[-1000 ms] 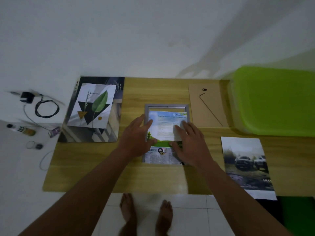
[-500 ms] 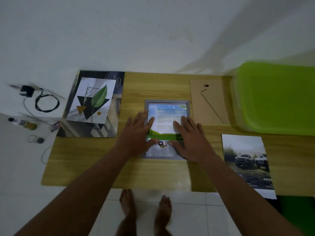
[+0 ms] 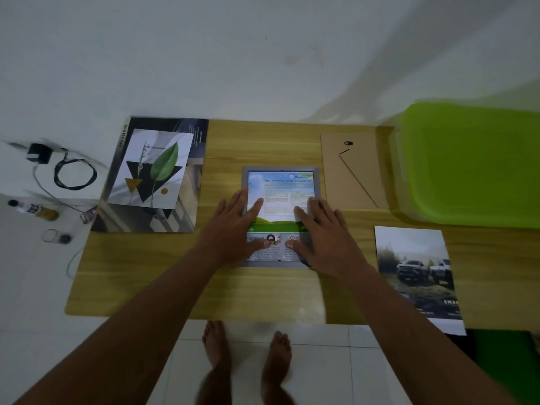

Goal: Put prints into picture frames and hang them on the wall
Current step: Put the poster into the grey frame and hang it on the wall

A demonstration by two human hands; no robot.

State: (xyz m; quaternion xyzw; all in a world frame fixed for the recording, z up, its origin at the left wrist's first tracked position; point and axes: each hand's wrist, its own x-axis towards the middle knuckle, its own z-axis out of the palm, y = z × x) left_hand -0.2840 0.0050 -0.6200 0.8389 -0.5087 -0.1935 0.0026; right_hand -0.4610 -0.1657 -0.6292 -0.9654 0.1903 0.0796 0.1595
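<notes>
A grey picture frame (image 3: 280, 169) lies flat in the middle of the wooden table (image 3: 228, 290). A printed page with blue sky, text and a green band (image 3: 282, 197) lies inside it. My left hand (image 3: 233, 229) presses flat on the page's left side, fingers spread. On its right side my right hand (image 3: 321, 232) presses flat the same way. Both thumbs rest near the page's lower part. The brown backing board (image 3: 350, 173) with its stand lies to the right of the frame.
A leaf print (image 3: 157, 168) lies on a dark magazine (image 3: 152, 217) at the left. A truck print (image 3: 418, 273) hangs over the table's front right edge. A green plastic bin lid (image 3: 473, 162) sits at the right. A charger cable (image 3: 73, 176) and small bottle (image 3: 35, 209) lie on the floor.
The page has slid up into the frame and now lies flat inside it. Both hands have spread flat over it.
</notes>
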